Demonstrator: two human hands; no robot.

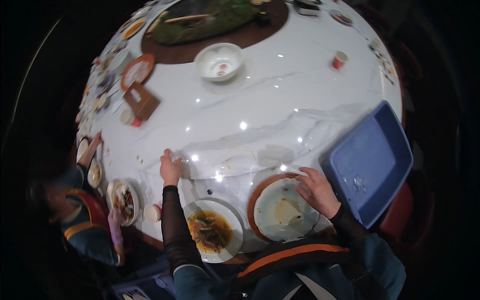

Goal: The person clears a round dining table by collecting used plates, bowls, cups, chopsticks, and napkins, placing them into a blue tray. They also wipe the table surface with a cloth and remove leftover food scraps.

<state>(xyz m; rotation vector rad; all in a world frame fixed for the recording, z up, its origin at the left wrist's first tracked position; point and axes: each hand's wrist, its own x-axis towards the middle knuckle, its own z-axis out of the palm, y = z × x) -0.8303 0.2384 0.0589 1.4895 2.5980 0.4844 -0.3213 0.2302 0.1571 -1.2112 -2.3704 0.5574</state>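
Observation:
My left hand (171,170) is stretched over the white marbled tabletop (262,105), its fingers curled round what looks like a small clear glass (176,156), blurred and partly hidden. Fingers spread and holding nothing, my right hand (317,190) hovers at the right rim of a large pale bowl (275,215) with food scraps and some liquid in the bottom. A brown woven tray (257,202) lies under that bowl. Between my arms, near the table edge, stands a white plate (235,225) of oily brown leftovers. Right of my right hand is a blue plastic tub (375,157) holding a clear item (359,183).
A co-worker (86,221) at left touches an oval dish (122,200) of leftovers. Paper cups (152,213), a brown box (142,101), an orange-rimmed plate (138,71) and a white bowl (219,62) stand farther off. A red chair (398,213) is beyond the tub.

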